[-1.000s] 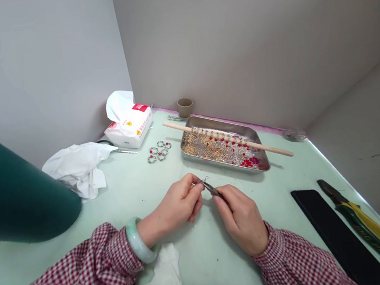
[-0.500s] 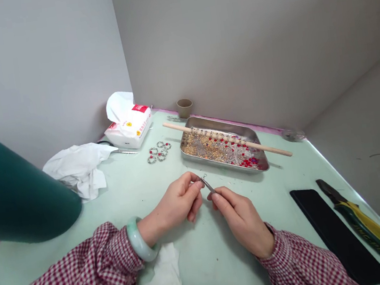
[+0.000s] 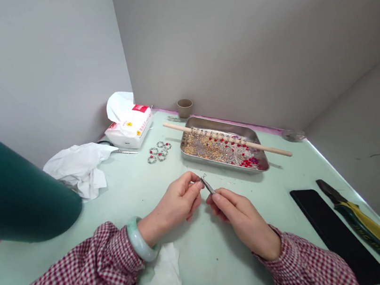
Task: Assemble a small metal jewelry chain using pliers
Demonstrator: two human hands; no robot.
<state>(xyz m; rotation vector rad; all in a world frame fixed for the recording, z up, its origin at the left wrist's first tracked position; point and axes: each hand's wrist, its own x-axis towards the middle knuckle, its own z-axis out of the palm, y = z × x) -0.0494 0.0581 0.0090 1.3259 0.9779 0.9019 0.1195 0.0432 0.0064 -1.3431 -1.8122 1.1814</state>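
Observation:
My left hand (image 3: 179, 202) pinches a small wire piece (image 3: 204, 177) between thumb and fingertips above the pale green table (image 3: 139, 188). My right hand (image 3: 240, 218) is closed on small metal pliers (image 3: 208, 186), whose tip meets the wire piece at my left fingertips. Both sleeves are red-and-white checked, and a green bangle (image 3: 138, 241) sits on my left wrist. Behind my hands lies a metal tray (image 3: 256, 135) of gold and red beads. A wooden stick (image 3: 273, 149) threaded with beads rests across it.
Several finished bead rings (image 3: 159, 151) lie left of the tray, near a tissue pack (image 3: 130, 123) and crumpled tissue (image 3: 77, 166). A small cup (image 3: 185, 107) stands at the back. A dark green object (image 3: 15, 192) looms at left. A black pad (image 3: 335, 235) and yellow-handled cutters (image 3: 363, 226) lie at right.
My right hand has slid back along the pliers and turned a little, the wrist drawing toward me. The left hand has stayed in place with its pinch.

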